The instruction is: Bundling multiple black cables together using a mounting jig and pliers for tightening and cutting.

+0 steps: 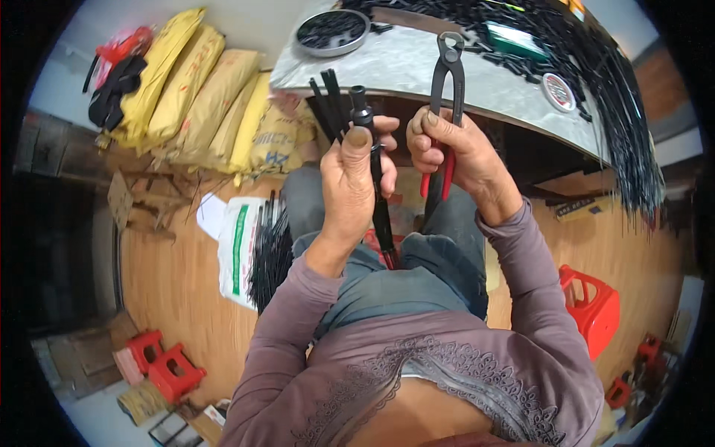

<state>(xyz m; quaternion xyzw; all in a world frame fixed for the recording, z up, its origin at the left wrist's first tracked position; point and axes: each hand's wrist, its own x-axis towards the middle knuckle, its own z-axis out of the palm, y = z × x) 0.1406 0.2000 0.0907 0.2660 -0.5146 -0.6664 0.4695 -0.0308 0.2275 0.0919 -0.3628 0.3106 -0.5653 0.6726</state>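
The left hand (350, 175) was closed around a bundle of black rods (376, 186), thumb pressed near the capped tip of one to steady it upright. The right hand (447, 153) gripped the red handles of end-cutting pincers (447, 82), jaws raised just beside that tip, over the edge of the metal-topped table (417, 67) strewn with more black rods.

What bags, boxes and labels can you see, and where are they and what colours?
Yellow sacks: stacked on the floor at upper left, plump, with red print.
White sack: on the floor left of the knees, green stripe, black rods sticking out.
Green box: on the grey table, flat.
Round tin: on the table's right, white label, red rim.
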